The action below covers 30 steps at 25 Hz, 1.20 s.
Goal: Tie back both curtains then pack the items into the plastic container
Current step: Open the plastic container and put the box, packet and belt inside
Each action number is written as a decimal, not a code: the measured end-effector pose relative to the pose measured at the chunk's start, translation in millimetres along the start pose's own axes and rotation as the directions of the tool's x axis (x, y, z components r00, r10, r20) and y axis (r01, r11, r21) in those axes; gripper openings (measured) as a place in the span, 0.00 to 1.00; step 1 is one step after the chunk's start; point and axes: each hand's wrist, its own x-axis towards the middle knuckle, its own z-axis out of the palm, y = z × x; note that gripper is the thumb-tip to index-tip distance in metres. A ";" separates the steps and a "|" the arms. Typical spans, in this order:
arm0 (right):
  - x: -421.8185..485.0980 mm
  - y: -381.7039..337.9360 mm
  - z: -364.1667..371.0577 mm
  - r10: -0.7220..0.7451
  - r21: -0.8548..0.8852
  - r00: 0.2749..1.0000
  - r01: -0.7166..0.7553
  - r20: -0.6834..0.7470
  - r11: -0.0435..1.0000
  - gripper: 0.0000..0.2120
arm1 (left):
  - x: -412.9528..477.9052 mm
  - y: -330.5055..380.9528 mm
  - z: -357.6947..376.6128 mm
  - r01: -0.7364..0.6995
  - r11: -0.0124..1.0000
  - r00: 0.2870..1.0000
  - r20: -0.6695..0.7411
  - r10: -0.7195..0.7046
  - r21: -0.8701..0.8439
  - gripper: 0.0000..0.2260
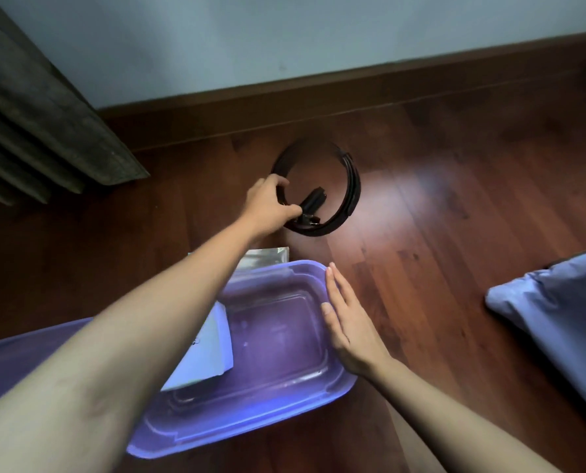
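Leftmost, a dark curtain [39,124] hangs before a pale wall [284,35]. Wooden floor [455,186] below. The plastic container [278,339] sits on the floor with a white packet [206,349] in its left end. The left hand [267,206] reaches past it, fingers curled round a black coiled strap [349,189]. The right hand [346,322], fingers straight and together, touches the container's right rim.

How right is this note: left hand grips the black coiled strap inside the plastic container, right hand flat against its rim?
No: the head view shows the left hand gripping the black coiled strap beyond the plastic container, over the floor; right hand flat against its rim.
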 end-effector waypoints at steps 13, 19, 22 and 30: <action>1.1 3.4 -0.9 0.028 0.245 0.999 -0.016 -0.044 0.969 0.38 | -107.7 -40.4 -80.3 -0.523 0.782 0.731 0.650 0.208 0.338 0.26; 0.2 2.9 -2.8 0.007 0.189 0.999 0.003 -0.049 0.982 0.43 | -118.8 -49.5 -15.5 -0.519 0.645 0.768 0.637 0.064 0.561 0.21; 0.6 1.4 -3.4 0.015 0.122 0.999 -0.012 -0.031 0.992 0.41 | -118.8 -55.5 0.7 -0.496 0.623 0.785 0.619 0.022 0.606 0.19; -0.3 -3.5 -4.4 0.031 -0.139 0.999 -0.033 -0.019 0.990 0.39 | -105.5 -34.3 -22.7 -0.661 0.479 0.743 0.592 0.312 0.577 0.14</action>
